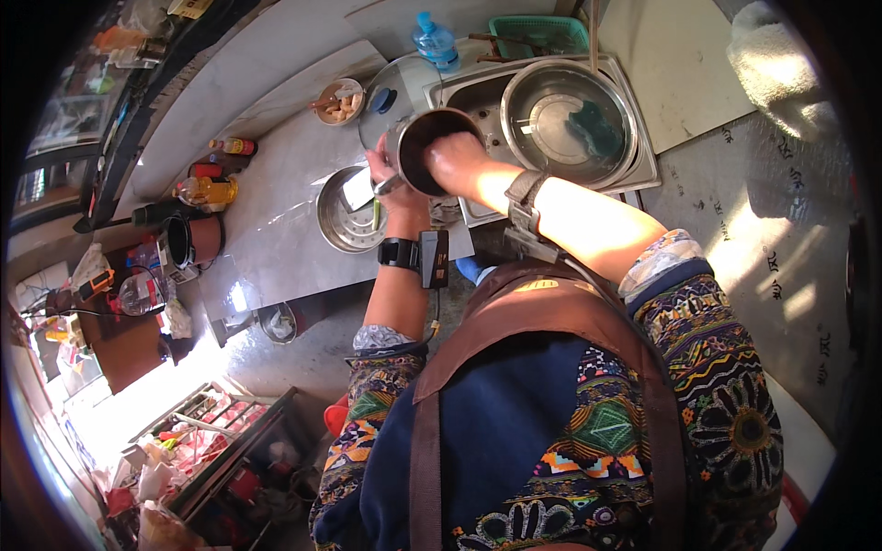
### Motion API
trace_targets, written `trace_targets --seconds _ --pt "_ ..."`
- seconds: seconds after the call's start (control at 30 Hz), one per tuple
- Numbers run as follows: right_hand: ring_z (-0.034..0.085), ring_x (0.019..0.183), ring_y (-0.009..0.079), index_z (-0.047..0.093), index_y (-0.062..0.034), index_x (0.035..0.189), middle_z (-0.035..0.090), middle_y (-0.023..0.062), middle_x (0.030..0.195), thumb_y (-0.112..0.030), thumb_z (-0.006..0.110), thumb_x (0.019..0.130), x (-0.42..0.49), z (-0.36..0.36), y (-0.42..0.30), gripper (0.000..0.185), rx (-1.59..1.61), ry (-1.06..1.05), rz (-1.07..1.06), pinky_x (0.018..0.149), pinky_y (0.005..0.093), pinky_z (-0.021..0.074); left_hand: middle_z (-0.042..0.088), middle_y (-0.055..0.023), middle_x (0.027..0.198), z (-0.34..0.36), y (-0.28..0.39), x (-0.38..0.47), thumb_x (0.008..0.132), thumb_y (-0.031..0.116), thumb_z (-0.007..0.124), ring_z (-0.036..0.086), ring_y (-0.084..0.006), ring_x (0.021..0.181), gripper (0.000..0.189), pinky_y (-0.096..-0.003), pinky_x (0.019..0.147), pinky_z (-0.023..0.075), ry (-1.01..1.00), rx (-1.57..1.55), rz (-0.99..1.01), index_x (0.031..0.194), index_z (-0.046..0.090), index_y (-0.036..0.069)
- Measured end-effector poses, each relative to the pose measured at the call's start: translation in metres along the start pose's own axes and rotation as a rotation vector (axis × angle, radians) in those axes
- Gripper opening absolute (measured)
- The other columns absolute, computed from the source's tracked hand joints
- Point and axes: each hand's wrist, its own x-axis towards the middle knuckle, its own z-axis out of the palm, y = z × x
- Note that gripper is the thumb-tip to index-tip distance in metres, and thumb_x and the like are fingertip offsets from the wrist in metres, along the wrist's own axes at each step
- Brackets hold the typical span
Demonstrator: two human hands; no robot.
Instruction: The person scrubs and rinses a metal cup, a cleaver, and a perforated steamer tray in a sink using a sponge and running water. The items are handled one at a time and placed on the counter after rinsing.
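Observation:
My left hand (394, 180) grips a deep stainless steel pot (412, 141) from its left side, near the handle. The pot is tilted with its mouth towards me. My right hand (455, 157) reaches inside it; the fingertips are hidden, so I cannot tell if they hold anything. Behind the pot lies a glass lid (372, 124) with a blue knob. Left of my left wrist stands a perforated steel steamer pan (334, 231) with a cleaver (358, 187) and a green stalk (376, 214) in it. To the right, a steel basin (510, 117) of water with a dark green cloth sits over the sink.
The sink (475, 96) has a raised steel rim. A blue plastic bottle (435, 45) and a green basket (541, 29) stand behind it. On the left counter are a bowl of pale chunks (341, 103), an oil bottle (210, 191) and a pinkish cooker pot (207, 240).

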Motion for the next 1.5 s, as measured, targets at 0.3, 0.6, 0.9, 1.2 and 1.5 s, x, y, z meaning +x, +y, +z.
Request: trace_targets --seconds 0.3,0.6,0.9,1.2,1.5 --pt "0.064 0.088 0.0296 0.068 -0.0056 0.088 0.066 0.0162 0.093 -0.016 0.057 0.076 0.003 -0.015 -0.006 0.02 0.099 -0.37 0.144 0.075 0.04 0.0504 0.056 -0.0151 0.113 0.008 0.006 -0.006 0.094 0.048 0.023 0.055 -0.0281 0.103 0.057 -0.0415 0.093 0.0427 0.073 -0.03 -0.021 0.122 0.041 0.002" --pt "0.065 0.068 0.0287 0.068 -0.0077 0.077 0.066 0.0128 0.072 -0.02 0.053 0.077 0.0 -0.01 -0.004 0.019 -0.009 0.025 0.218 0.061 0.0398 0.0516 0.059 -0.0133 0.109 0.003 -0.009 -0.01 0.095 0.049 0.022 0.055 -0.0276 0.102 0.058 -0.0431 0.092 0.0431 0.148 0.052 -0.011 0.117 0.049 0.003" --pt "0.061 0.082 0.0225 0.062 0.0022 0.097 0.065 0.0122 0.094 -0.024 0.054 0.084 -0.009 0.014 0.003 0.031 1.402 -0.023 0.637 0.073 0.0336 0.0475 0.057 -0.0118 0.112 0.013 -0.031 -0.018 0.096 0.043 0.028 0.056 -0.0258 0.102 0.052 -0.0386 0.092 0.0436 0.197 0.167 -0.116 0.121 0.048 0.002" --pt "0.059 0.091 0.04 0.059 -0.0041 0.107 0.06 0.025 0.101 -0.031 0.049 0.085 -0.035 0.024 0.057 0.037 0.476 -0.382 0.143 0.077 0.0428 0.0463 0.061 -0.0067 0.094 0.018 -0.057 0.008 0.094 0.037 0.04 0.055 -0.0137 0.085 0.042 -0.0272 0.075 0.044 0.325 0.613 0.056 0.107 0.055 -0.001" --pt "0.057 0.093 0.022 0.042 0.0 0.119 0.06 0.0151 0.098 -0.016 0.05 0.084 -0.057 0.06 0.069 0.04 1.159 0.194 0.479 0.082 0.0335 0.0425 0.061 -0.0092 0.095 -0.003 -0.109 0.032 0.094 0.036 0.039 0.057 -0.0183 0.084 0.041 -0.0311 0.078 0.0461 0.393 0.697 0.062 0.102 0.057 0.0"
